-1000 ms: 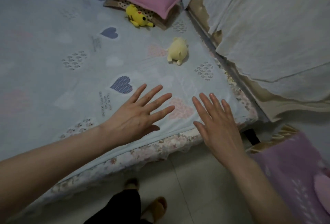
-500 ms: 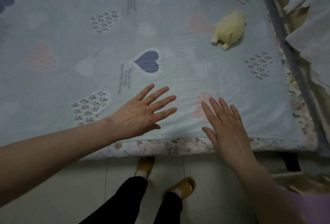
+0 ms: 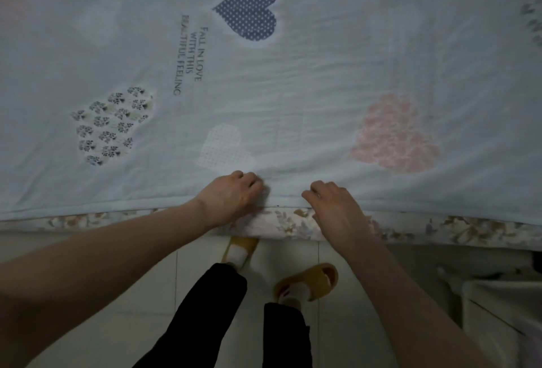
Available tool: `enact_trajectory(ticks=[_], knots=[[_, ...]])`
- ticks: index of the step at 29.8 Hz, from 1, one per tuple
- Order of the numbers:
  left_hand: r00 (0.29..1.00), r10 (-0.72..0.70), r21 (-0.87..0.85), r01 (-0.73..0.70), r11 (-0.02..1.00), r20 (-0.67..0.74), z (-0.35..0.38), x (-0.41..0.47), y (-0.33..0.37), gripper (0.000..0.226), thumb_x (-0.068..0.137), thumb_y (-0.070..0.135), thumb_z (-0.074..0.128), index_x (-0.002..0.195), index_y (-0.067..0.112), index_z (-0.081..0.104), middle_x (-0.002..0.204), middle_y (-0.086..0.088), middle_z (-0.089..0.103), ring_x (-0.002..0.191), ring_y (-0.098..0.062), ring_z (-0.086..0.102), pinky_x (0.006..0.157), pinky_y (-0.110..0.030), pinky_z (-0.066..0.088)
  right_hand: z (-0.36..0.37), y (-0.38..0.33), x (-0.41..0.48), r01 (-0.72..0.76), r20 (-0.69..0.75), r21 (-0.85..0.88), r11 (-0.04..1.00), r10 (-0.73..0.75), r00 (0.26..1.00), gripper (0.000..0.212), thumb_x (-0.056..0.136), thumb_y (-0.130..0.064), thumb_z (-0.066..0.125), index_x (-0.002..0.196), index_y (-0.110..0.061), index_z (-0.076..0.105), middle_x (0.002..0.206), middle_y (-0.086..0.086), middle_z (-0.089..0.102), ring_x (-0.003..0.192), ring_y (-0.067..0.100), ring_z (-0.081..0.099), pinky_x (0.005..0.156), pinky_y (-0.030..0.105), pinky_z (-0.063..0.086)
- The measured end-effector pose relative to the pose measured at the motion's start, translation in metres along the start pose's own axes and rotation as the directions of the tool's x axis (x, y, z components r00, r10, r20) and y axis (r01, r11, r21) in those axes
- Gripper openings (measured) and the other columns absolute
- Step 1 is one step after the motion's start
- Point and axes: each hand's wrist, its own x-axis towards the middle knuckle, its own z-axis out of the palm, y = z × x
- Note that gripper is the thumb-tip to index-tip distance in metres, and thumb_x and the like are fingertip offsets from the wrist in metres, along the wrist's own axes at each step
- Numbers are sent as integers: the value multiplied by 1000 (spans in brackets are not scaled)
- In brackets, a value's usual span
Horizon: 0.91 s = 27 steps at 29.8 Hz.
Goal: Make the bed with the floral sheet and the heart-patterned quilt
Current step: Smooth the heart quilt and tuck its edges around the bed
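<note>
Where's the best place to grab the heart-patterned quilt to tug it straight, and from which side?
Take the heart-patterned quilt by its near hem, coming from the floor side. That edge lies free and straight just above the floral sheet, and the left hand and right hand curl onto it there.

Illumination is dim, flat and cool grey-blue; its source is not identifiable. No glare recorded. The pale blue heart-printed quilt shows wide-angle bowing along its near hem. Corners darken. The pale tiled floor appears soft and grainy.
</note>
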Motion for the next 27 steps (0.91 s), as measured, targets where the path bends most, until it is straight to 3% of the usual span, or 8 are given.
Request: enact_trajectory(ticks=[6,10,14,17,19,21,24,27], knots=[[986,169,-42,-168,985,2,21,27,-8,29,89,24,63,113,8,66,96,-14,71,72,-34,69,55,-37,55,28,14,29,-54,61,165,985,45,997,28,55,13,68,75,-7,69,71,10,59,63,29,60,51,31,42],[907,403,-79,-396,915,123,35,19,14,34,89,28,42,107,12,67,93,-7,70,78,-27,67,59,-31,55,37,13,6,-67,322,152,986,15,947,23,78,3,57,96,-9,66,98,9,58,91,26,58,68,32,35],[872,432,16,-447,894,229,15,39,24,24,81,34,52,86,17,68,77,-2,69,69,-21,68,50,-25,49,39,5,3,-72,216,195,978,29,976,23,54,-2,78,66,-13,61,69,3,55,59,21,58,49,24,25],[872,361,142,-424,895,330,-4,57,39,41,96,50,49,112,14,63,109,-7,67,95,-26,66,70,-32,50,31,12,-5,-137,165,339,931,85,983,28,77,-27,78,100,-15,68,97,5,59,91,23,57,70,31,43],[913,334,171,-377,910,235,-17,64,46,42,88,57,60,100,17,67,93,-4,70,72,-23,69,55,-27,48,17,17,-16,-166,49,417,894,161,986,24,81,-21,71,104,-14,68,98,7,60,92,27,57,77,36,47],[922,387,136,-387,912,29,-14,79,53,34,72,44,81,85,16,65,70,-3,63,46,-23,59,37,-24,37,11,34,-30,-239,-62,360,902,279,958,33,68,2,69,97,-13,65,93,7,59,84,28,56,70,38,48],[862,489,80,-483,872,-129,-22,124,97,23,79,25,76,90,11,61,74,-8,59,48,-27,57,39,-28,40,2,87,-62,-409,-156,172,896,435,887,40,57,13,59,90,-11,61,87,9,57,77,29,53,63,37,42],[871,468,56,-465,883,-149,-24,167,142,28,82,30,72,96,7,63,82,-12,63,59,-30,62,47,-30,45,4,134,-80,-483,-143,-1,875,478,867,41,54,10,66,91,-10,64,85,12,59,75,33,56,63,39,44]])
